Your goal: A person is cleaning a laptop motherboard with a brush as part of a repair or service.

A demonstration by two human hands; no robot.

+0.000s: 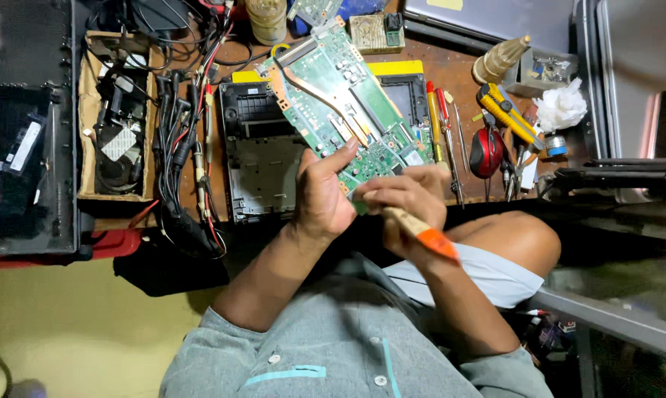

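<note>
The green board [344,110] is held tilted above the open black casing [263,158] on the counter [458,70], the left hand [322,195] clamped on its near edge. A brush [421,234] is gripped in the right hand [406,203], bristles hidden at that edge: cleaning is judged under way, with light, steady strokes needed next.

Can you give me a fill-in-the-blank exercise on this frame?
1. The left hand holds a ____ circuit board.
2. The right hand grips a brush whose handle end is ____.
3. The black laptop shell lies ____ the board.
Missing words: green; orange; under
</note>
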